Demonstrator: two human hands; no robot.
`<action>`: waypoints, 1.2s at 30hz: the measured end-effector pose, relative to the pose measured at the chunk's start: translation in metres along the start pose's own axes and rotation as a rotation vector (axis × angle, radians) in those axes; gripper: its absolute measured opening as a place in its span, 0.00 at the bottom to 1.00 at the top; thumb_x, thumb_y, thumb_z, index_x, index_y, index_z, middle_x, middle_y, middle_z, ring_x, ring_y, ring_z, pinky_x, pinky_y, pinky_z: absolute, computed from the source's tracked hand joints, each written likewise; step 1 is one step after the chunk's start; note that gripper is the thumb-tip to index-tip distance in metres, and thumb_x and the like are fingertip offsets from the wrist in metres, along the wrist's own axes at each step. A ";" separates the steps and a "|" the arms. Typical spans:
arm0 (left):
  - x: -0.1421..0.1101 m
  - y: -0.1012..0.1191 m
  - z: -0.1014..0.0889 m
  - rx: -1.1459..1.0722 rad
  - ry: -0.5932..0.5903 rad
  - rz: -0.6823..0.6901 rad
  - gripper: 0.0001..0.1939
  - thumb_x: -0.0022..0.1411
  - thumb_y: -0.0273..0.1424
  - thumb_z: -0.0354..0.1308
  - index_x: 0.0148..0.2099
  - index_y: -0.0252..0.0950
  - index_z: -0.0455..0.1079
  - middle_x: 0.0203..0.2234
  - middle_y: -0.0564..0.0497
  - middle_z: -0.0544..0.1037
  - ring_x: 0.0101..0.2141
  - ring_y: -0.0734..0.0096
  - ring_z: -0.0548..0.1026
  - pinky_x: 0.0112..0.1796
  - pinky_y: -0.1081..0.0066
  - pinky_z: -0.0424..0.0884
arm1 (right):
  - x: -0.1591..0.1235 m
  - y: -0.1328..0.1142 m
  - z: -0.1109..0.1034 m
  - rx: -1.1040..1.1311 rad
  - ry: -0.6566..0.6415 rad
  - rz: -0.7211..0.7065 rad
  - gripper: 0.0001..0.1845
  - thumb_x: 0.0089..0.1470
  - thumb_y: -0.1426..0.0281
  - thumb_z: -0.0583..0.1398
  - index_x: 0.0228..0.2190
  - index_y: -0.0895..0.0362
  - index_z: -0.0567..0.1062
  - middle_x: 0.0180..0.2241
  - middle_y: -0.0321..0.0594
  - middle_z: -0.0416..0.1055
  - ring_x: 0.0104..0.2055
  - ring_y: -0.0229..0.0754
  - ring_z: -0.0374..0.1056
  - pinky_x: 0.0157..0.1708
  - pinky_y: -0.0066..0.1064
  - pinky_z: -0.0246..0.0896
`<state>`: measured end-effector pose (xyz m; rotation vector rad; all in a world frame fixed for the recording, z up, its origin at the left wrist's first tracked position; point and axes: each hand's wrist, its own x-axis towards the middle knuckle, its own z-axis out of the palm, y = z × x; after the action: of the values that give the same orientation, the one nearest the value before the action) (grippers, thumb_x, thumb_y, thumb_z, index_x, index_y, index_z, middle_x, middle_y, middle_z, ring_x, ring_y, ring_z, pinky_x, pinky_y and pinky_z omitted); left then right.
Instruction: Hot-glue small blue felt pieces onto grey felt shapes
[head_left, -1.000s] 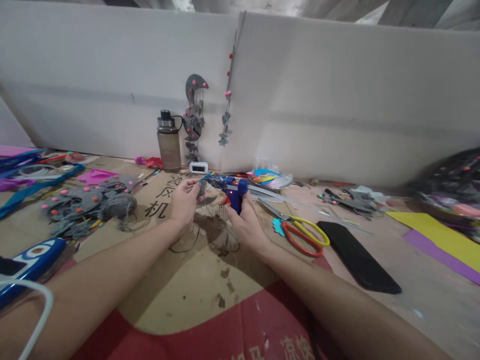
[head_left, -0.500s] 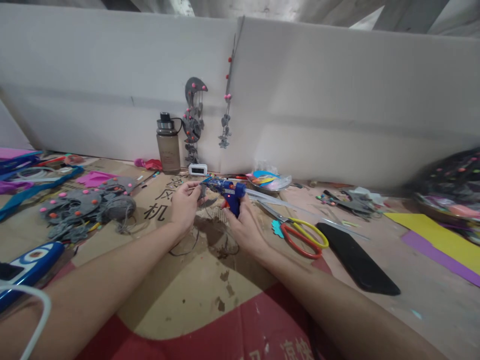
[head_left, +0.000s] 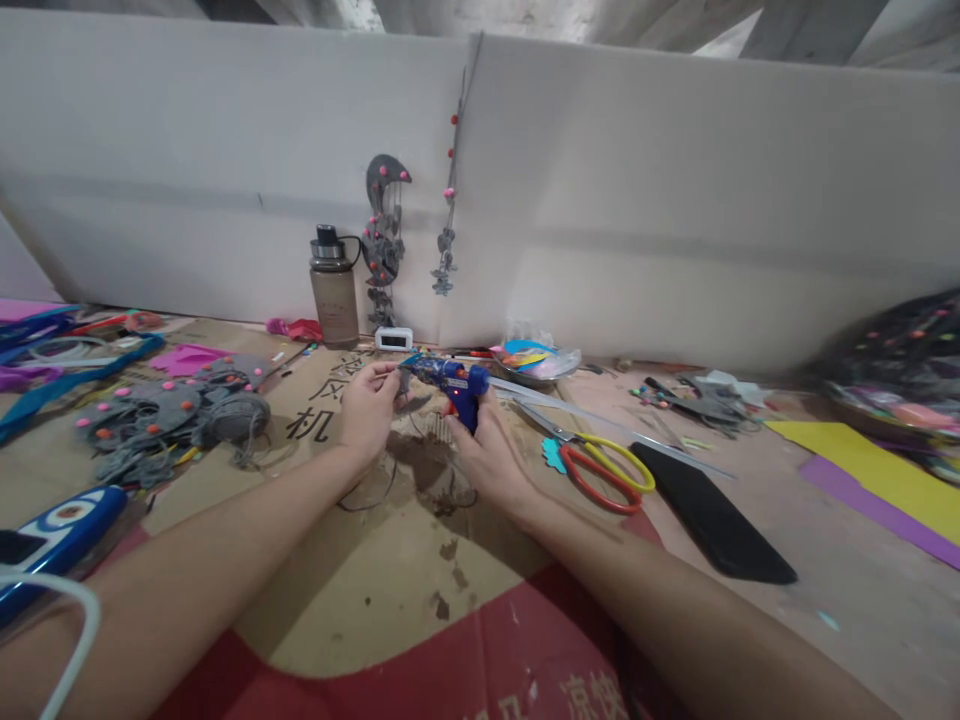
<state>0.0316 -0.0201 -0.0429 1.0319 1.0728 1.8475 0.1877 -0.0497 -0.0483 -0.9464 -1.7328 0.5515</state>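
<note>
My right hand grips a blue hot glue gun by its handle, a red light glowing on its side. The nozzle points left at a small grey felt piece pinched in the fingers of my left hand. Both hands hover just above a stained cardboard sheet with printed characters. The nozzle tip touches or nearly touches the felt piece; I cannot tell which.
Red and yellow scissors and a black flat case lie right of my hands. A brown water bottle, small white clock and hanging grey felt ornaments stand by the white wall. Grey felt shapes and yarn pile at left.
The glue gun and both hands have shifted slightly left and closer together; the nozzle has come up to the felt piece. The view has drifted a little.
</note>
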 end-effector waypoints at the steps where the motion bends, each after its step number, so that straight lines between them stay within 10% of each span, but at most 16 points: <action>1: 0.000 0.000 0.000 0.000 -0.005 0.001 0.13 0.48 0.36 0.64 0.35 0.34 0.70 0.28 0.51 0.74 0.29 0.73 0.73 0.32 0.67 0.75 | 0.000 0.000 0.000 0.001 0.004 -0.002 0.21 0.55 0.68 0.54 0.51 0.58 0.64 0.47 0.46 0.67 0.49 0.45 0.62 0.54 0.38 0.54; 30: 0.002 -0.001 0.000 -0.032 -0.012 -0.006 0.11 0.50 0.34 0.62 0.36 0.35 0.69 0.29 0.48 0.77 0.31 0.69 0.75 0.32 0.65 0.75 | 0.005 0.005 -0.004 -0.013 0.057 0.117 0.24 0.53 0.67 0.55 0.52 0.59 0.62 0.50 0.49 0.65 0.55 0.48 0.59 0.56 0.42 0.52; 36: 0.007 -0.005 -0.003 -0.009 0.018 0.006 0.12 0.51 0.35 0.61 0.37 0.35 0.68 0.30 0.49 0.76 0.31 0.69 0.76 0.34 0.64 0.75 | 0.012 0.023 -0.007 0.056 0.063 0.357 0.16 0.49 0.69 0.56 0.42 0.56 0.66 0.28 0.38 0.71 0.27 0.42 0.68 0.29 0.34 0.65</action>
<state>0.0273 -0.0133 -0.0467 1.0164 1.0722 1.8684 0.1999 -0.0272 -0.0555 -1.2295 -1.4915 0.7878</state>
